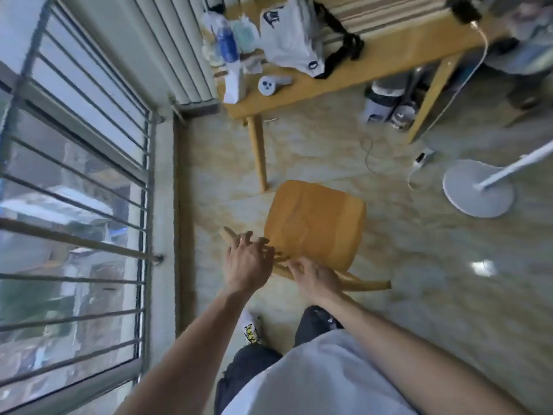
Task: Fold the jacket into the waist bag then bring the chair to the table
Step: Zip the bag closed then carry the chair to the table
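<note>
A wooden chair [314, 223] stands on the tiled floor just short of the wooden table [389, 55], with its seat facing the table and its curved backrest rail nearest me. My left hand [248, 262] hovers at the left part of the rail with its fingers spread, touching or nearly touching it. My right hand [314, 275] has its fingers curled around the rail near the middle. A black strapped bag [344, 46] lies on the table beside a white plastic bag [290, 37]. No jacket shows.
A barred window [74, 205] runs along the left. A white fan base [478, 190] and its cord sit on the floor to the right. Bottles, a small white device [270, 83] and clutter fill the table's left end. Containers stand under the table.
</note>
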